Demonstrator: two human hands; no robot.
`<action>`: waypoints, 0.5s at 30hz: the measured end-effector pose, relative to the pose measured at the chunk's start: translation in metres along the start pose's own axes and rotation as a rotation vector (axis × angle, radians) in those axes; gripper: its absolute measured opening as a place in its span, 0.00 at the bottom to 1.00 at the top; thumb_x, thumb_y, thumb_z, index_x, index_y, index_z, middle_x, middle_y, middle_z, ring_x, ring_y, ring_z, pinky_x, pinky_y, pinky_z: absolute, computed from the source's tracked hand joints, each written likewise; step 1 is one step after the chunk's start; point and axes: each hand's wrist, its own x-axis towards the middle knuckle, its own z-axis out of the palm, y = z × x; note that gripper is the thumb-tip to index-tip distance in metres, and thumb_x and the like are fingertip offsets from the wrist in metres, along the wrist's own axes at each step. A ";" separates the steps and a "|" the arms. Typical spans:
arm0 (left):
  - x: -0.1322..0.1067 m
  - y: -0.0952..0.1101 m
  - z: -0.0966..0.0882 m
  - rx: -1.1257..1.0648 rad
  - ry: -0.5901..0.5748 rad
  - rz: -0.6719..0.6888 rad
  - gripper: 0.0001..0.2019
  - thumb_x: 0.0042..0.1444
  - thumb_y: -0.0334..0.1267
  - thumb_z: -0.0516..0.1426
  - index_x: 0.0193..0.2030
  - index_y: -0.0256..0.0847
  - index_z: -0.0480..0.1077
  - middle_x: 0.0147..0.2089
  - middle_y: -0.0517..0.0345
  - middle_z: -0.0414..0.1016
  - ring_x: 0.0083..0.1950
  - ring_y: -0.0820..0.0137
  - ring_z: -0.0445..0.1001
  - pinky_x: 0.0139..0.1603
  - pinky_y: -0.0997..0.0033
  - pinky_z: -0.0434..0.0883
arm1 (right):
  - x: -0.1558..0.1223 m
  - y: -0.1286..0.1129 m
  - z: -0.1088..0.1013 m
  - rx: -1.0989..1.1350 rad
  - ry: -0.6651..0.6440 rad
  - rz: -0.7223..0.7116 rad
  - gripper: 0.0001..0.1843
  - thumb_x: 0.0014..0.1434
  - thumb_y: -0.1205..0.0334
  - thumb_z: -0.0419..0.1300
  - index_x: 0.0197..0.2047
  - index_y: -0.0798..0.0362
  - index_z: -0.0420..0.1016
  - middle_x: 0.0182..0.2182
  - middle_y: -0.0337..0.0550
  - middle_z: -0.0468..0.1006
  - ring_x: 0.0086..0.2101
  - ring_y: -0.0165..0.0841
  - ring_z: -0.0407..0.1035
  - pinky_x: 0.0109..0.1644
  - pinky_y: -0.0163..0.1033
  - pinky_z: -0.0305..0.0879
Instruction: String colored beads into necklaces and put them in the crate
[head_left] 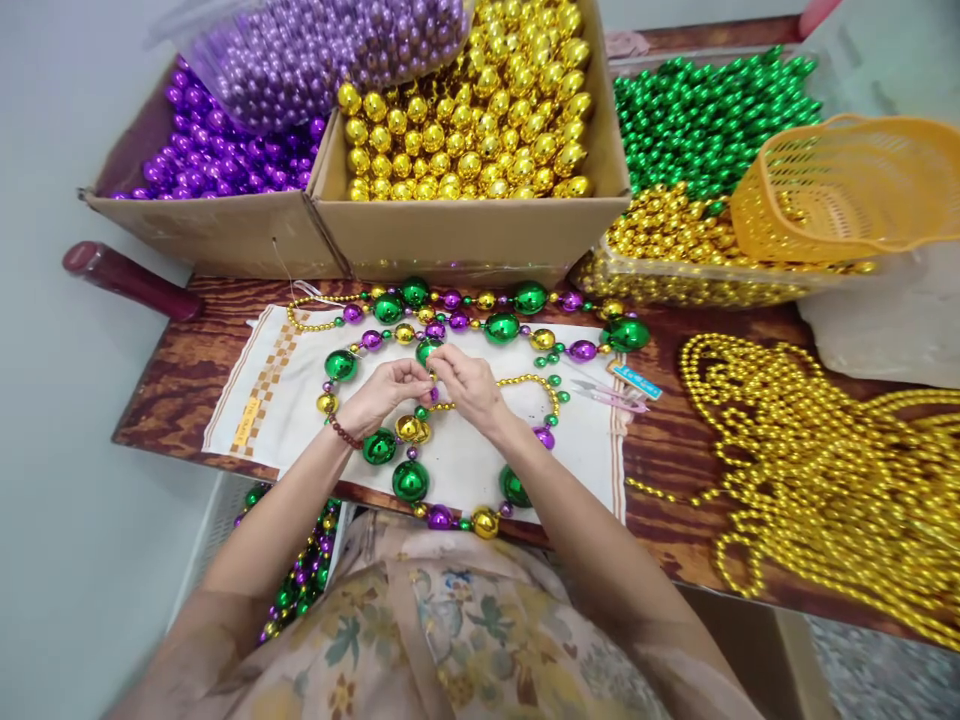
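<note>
My left hand (pixel 391 393) and my right hand (pixel 470 390) meet above a white cloth (pixel 465 475), fingertips pinched together on a beaded garland (pixel 410 481). Large green, gold and purple beads make up this garland, with small beads between them. A purple bead (pixel 433 394) shows just under the fingertips; the exact spot they grip is partly hidden. From near my right hand a thin chain of small gold beads (pixel 531 379) curves to the right. Behind my hands, more large beads (pixel 502 327) lie in rows across the cloth. Pink-handled thread snips (pixel 619 398) lie at the cloth's right side.
Cardboard boxes hold purple beads (pixel 225 150) and gold beads (pixel 465 150) at the back. A tub of green (pixel 705 120) and gold beads with an orange basket (pixel 847 185) stands back right. Gold bead chains (pixel 825 480) cover the table's right. A dark red cylinder (pixel 131 280) lies left.
</note>
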 end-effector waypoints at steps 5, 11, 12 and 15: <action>0.000 0.001 -0.002 -0.078 -0.063 -0.015 0.16 0.42 0.41 0.71 0.29 0.35 0.71 0.24 0.59 0.74 0.27 0.74 0.73 0.37 0.72 0.68 | 0.002 0.009 -0.020 0.207 -0.135 0.017 0.15 0.67 0.56 0.53 0.44 0.52 0.78 0.32 0.40 0.78 0.34 0.32 0.72 0.39 0.36 0.67; -0.001 -0.004 -0.003 -0.158 -0.079 -0.011 0.17 0.45 0.42 0.70 0.29 0.36 0.69 0.24 0.61 0.74 0.27 0.74 0.73 0.39 0.71 0.68 | 0.008 0.013 -0.021 0.218 -0.310 -0.150 0.16 0.61 0.66 0.59 0.52 0.52 0.78 0.48 0.46 0.80 0.48 0.37 0.73 0.54 0.43 0.67; -0.002 -0.005 -0.004 -0.155 -0.075 -0.012 0.17 0.45 0.42 0.71 0.29 0.36 0.68 0.24 0.61 0.74 0.27 0.74 0.73 0.39 0.71 0.68 | 0.009 0.012 -0.018 0.171 -0.319 -0.142 0.16 0.60 0.68 0.58 0.51 0.52 0.78 0.43 0.45 0.82 0.45 0.36 0.75 0.51 0.42 0.67; -0.003 -0.007 -0.006 -0.157 -0.072 -0.022 0.17 0.45 0.41 0.71 0.29 0.36 0.68 0.24 0.61 0.74 0.28 0.74 0.73 0.38 0.72 0.67 | 0.011 0.011 -0.012 0.012 -0.275 -0.159 0.10 0.60 0.70 0.58 0.40 0.54 0.81 0.33 0.43 0.82 0.36 0.35 0.74 0.44 0.39 0.65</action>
